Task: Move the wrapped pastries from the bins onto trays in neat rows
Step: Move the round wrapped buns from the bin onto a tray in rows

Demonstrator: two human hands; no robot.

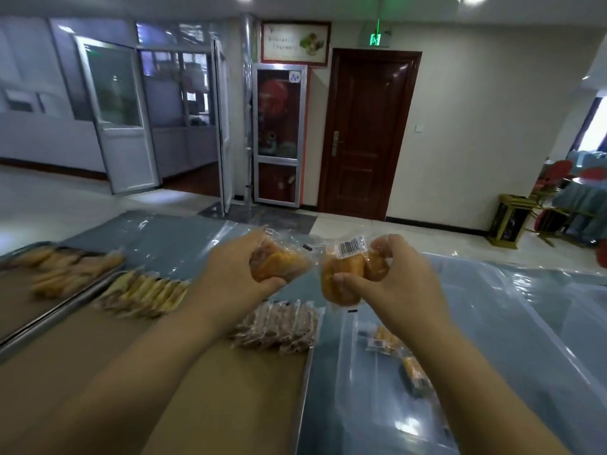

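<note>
Head view, left to right: rows already on the near tray point(230, 389) by its far edge. Left hand point(230, 274) clamps one wrapped pastry point(279, 262), right hand point(394, 284) another point(343, 277), both above the tray's far right corner. Likely light, soft, slick film; hold by the sides, gently.

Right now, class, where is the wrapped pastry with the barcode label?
In the head view it is right of centre, held up in the right hand above the table, beside the pastry in the left hand: the barcode pastry.
</note>
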